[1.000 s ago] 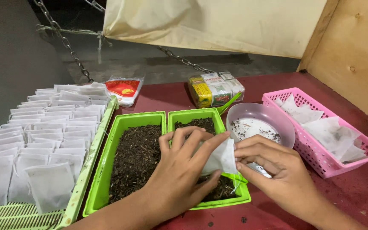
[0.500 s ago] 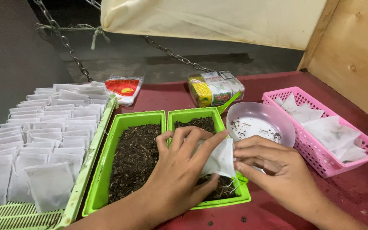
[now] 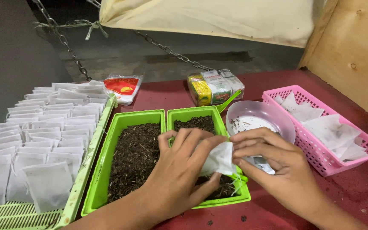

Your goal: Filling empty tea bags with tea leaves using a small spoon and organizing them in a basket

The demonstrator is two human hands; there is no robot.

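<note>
Hands meet over the right-hand compartment of the bright green plastic twin tray (image 3: 107,170), both clamped on one small white paper filter bag (image 3: 220,158). Left hand (image 3: 179,174) curls round the bag from the left, thumb under and fingers over its top edge, prob. to steady the body. Right hand (image 3: 273,164) pinches the bag's right edge w/ thumb and forefinger, seemingly working the mouth or its drawstring; thin white threads hang below the bag. Bag sits just above the dark loose tea leaves (image 3: 135,157) filling both compartments, so anything that spills would drop back into the tray.

Round translucent plastic bowl (image 3: 277,117) w/ a few dark crumbs inside stands just right of the tray, partly behind the right hand. Pink plastic lattice basket (image 3: 316,155) further right holds flat, empty-looking white bags, within reach of the right hand. Long pale green slatted tray (image 3: 90,153) to the left carries rows of plump white bags laid overlapping, on the left hand's side. At the back of the dark red bench (image 3: 354,191): red-and-white plastic pouch (image 3: 123,88) and a clear-wrapped yellow-and-white packet (image 3: 215,87), w/ a green scoop handle (image 3: 230,102) poking out between packet and bowl.
</note>
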